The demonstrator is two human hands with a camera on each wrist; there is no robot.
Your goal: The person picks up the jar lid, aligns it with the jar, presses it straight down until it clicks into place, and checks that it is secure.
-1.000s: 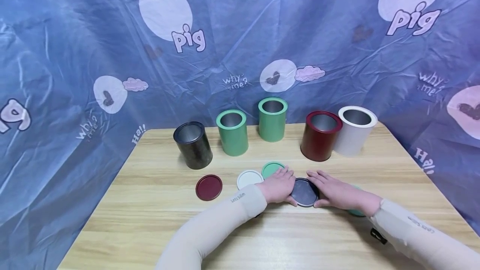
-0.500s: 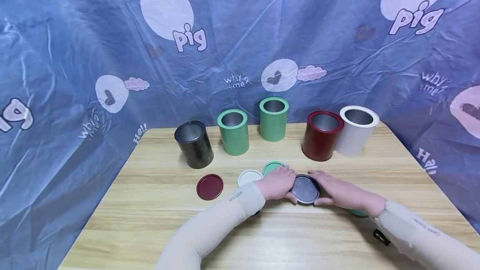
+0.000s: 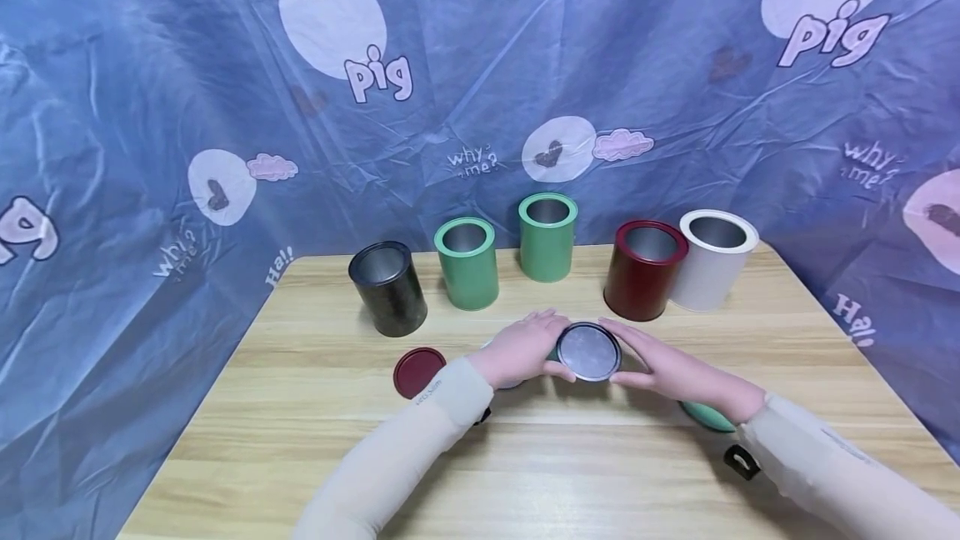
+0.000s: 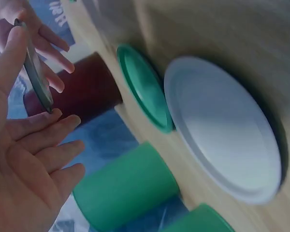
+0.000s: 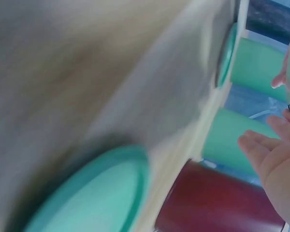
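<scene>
Both hands hold a round black can lid by its rim, raised above the table. My left hand grips the left edge between thumb and fingertips, its other fingers spread in the left wrist view. The right hand pinches the opposite edge, with thumb low and fingers high. Beneath the left hand lie a white lid and a green lid. Under the right forearm is a second green lid, partly covered. A dark red lid lies left of the left hand.
Open cans line the back of the wooden table: a black can, a green can, another green can, a red can and a white can. A blue printed cloth hangs behind them.
The black lid has risen off the table and moved left and toward the cans, held in both hands. The left hand now covers much of the white and green lids.
</scene>
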